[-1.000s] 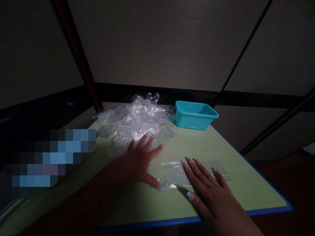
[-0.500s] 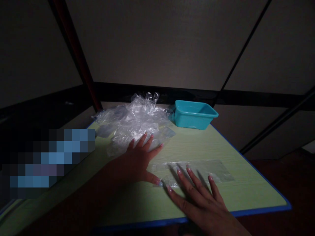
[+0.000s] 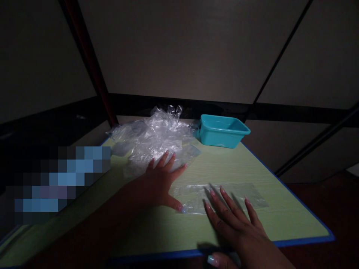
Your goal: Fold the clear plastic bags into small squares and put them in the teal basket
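Note:
A clear plastic bag [image 3: 193, 192] lies flat across the front half of the table. My left hand [image 3: 158, 183] is spread beside it, with the thumb at the bag's left end and the other fingers reaching to the edge of a heap of crumpled clear plastic bags [image 3: 159, 130]. Over the bag's middle, my right hand [image 3: 238, 224] has its fingers stretched out and apart. Whether its fingertips press on the plastic or hover just above, I cannot tell. Neither hand grips anything.
A turquoise plastic basket [image 3: 221, 136] stands at the table's back right, beside the heap. The pale green table [image 3: 291, 220] has a blue edge. A blurred-out bluish object [image 3: 70, 179] is at the left side. Dark panels rise behind the table.
My right hand has shifted to the right along the flat bag, and its thumb now shows near the table's front edge. My left hand has stayed in place.

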Motion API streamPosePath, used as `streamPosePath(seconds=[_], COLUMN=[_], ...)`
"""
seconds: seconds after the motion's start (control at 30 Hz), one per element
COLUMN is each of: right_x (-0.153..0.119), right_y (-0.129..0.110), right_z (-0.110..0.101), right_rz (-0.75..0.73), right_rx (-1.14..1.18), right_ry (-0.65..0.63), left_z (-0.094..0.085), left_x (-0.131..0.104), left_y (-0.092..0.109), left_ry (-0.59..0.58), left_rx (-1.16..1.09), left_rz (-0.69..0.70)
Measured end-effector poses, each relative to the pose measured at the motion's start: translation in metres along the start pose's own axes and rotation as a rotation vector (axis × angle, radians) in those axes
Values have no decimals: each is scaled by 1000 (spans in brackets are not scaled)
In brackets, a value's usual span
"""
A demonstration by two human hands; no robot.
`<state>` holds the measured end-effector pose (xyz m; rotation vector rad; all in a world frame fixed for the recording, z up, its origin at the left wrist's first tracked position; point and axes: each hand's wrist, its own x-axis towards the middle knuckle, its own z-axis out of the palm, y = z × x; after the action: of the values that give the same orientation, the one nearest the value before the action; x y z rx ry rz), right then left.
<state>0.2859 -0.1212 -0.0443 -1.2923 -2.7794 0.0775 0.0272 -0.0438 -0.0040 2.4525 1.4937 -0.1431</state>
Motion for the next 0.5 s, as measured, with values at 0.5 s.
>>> streamPosePath(seconds=[0.5], right_x=[5], right_y=[-2], right_z=[-8], right_rz=[49], right_rx=[53], right_ry=[-82], left_z=[4], left_x=[3], left_y=[7], left_ry=[116], left_rx=[-4], left_rz=[64])
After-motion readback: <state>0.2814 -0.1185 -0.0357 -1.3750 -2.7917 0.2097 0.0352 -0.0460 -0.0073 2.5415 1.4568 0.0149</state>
